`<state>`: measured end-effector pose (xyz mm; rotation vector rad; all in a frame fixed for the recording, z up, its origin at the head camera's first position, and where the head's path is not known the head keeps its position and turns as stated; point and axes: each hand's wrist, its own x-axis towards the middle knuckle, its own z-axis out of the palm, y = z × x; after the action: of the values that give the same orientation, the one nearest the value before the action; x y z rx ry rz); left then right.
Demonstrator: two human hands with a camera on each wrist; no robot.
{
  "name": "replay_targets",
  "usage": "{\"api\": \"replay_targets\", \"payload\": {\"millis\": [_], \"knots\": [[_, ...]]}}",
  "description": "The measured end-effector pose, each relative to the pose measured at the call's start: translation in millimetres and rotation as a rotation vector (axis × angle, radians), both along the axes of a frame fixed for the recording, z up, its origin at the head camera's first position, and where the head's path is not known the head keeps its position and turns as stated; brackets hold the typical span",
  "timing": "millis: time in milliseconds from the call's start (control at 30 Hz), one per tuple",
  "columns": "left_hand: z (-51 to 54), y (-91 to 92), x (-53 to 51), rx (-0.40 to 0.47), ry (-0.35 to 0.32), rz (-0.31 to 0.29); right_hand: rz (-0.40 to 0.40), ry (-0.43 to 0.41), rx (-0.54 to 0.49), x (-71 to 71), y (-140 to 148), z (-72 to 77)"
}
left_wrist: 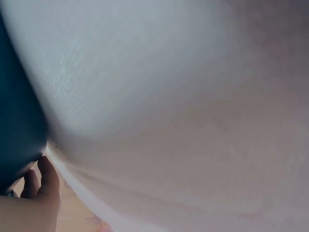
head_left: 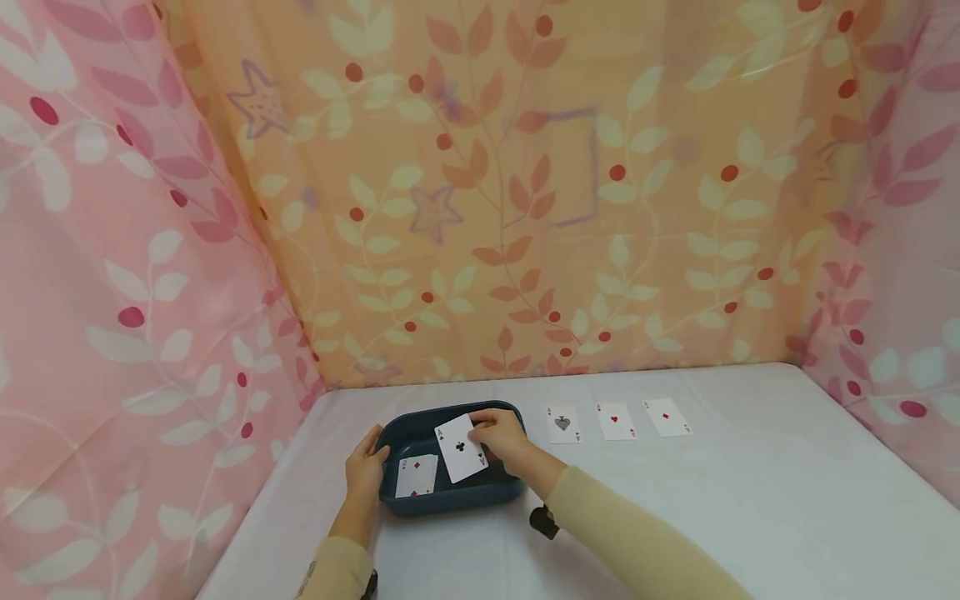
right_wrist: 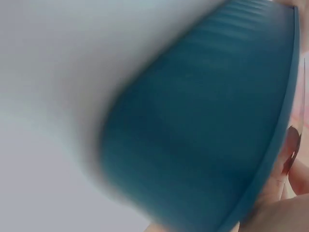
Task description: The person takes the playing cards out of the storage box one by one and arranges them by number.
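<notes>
A dark blue tray point(head_left: 457, 500) stands on the table. At its left end my left hand point(head_left: 365, 467) grips the rim, thumb on top and fingers outside; the left wrist view shows some of these fingers point(left_wrist: 47, 179) against the tray's wall. Over the tray's right part, my right hand point(head_left: 504, 437) pinches a playing card point(head_left: 453, 467), tilted and face up, with a club in its middle. In the right wrist view the tray's outer wall point(right_wrist: 193, 121) hides most of that hand. Inside the tray, at the left, lies a small stack of cards point(head_left: 417, 477), a diamond card on top.
Right of the tray, face-up cards lie in a row on the white-covered table point(head_left: 750, 500): a spade card point(head_left: 563, 425), a heart card point(head_left: 616, 422) and a diamond card point(head_left: 667, 417). Patterned cloth point(head_left: 525, 167) hangs behind and on both sides.
</notes>
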<state>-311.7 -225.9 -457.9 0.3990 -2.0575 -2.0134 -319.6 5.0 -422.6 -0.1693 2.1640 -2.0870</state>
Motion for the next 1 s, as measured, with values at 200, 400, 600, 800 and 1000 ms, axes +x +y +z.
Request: {"api": "replay_targets", "payload": {"millis": [200, 400, 600, 800, 1000], "knots": [[-1.9, -2.0, 0.6, -0.003, -0.003, 0.001, -0.014, -0.032, 0.004, 3.5, 33.9, 2.5], [-1.9, -1.1, 0.9, 0.004, 0.007, -0.019, -0.08, -0.037, 0.018, 5.8, 63.5, 5.2], [-0.4, -1.3, 0.0, 0.014, 0.024, -0.017, -0.1, -0.044, 0.032, 6.4, 83.7, 4.8], [-1.1, -1.2, 0.0, 0.024, 0.009, -0.014, -0.148, -0.064, 0.065, 10.8, 102.5, 5.9], [-1.0, -0.3, -0.2, 0.027, 0.013, -0.022, -0.177, -0.079, 0.052, 16.3, 123.7, 9.4]]}}
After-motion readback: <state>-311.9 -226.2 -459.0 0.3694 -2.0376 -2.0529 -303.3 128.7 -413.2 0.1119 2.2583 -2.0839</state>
